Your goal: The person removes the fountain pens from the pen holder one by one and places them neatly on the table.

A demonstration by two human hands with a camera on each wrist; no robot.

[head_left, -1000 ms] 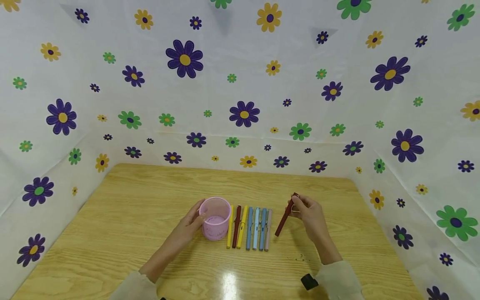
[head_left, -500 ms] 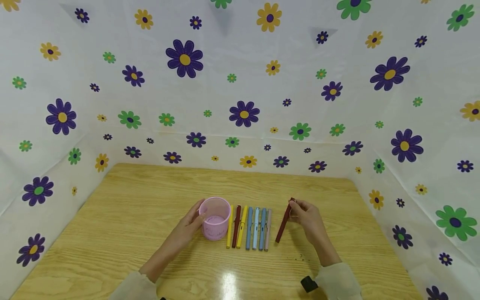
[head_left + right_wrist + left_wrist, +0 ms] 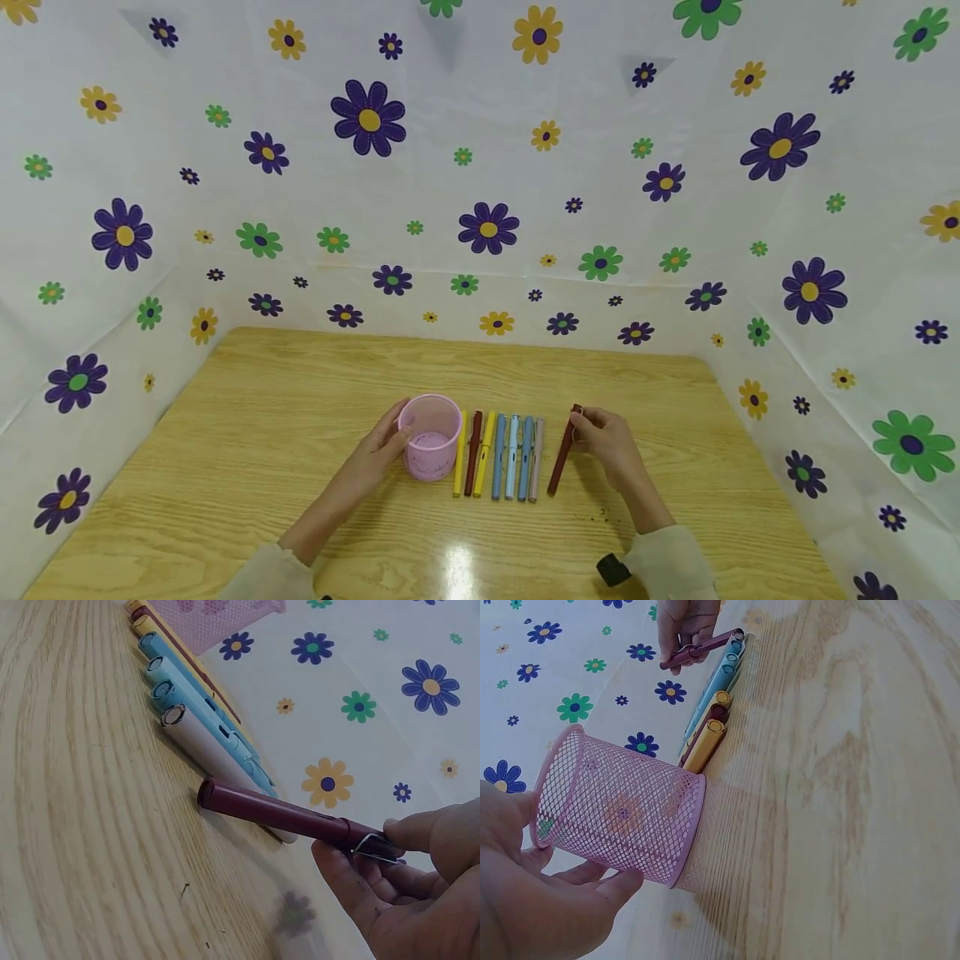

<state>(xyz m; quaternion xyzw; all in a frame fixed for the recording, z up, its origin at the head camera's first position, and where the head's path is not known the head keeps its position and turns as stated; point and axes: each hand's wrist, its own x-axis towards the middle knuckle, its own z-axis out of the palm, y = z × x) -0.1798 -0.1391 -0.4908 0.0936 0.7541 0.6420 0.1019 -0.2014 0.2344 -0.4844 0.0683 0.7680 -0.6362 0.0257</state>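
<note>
My left hand (image 3: 378, 443) grips a pink mesh pen holder (image 3: 431, 464), which stands upright on the table, its thumb over the rim. In the left wrist view, fingers curl under the holder's mesh wall (image 3: 630, 806). My right hand (image 3: 613, 443) pinches a dark red pen (image 3: 274, 814) near its clip end. This pen leans, its far end low by the tabletop; whether it touches cannot be told. Left of it lies a row of pens: a pale mauve pen (image 3: 536, 468), blue ones (image 3: 512, 467), yellow ones (image 3: 483, 458) and another dark red pen (image 3: 472, 458).
The row fills the space between the holder and the held pen on the wooden table (image 3: 300, 383). Small dark specks (image 3: 602, 516) lie before the right hand. A white flower-printed sheet (image 3: 442, 183) walls the back and both sides.
My right hand has come left and toward me, lowering the dark red pen beside the row's right end. My left hand and the pen holder stay put.
</note>
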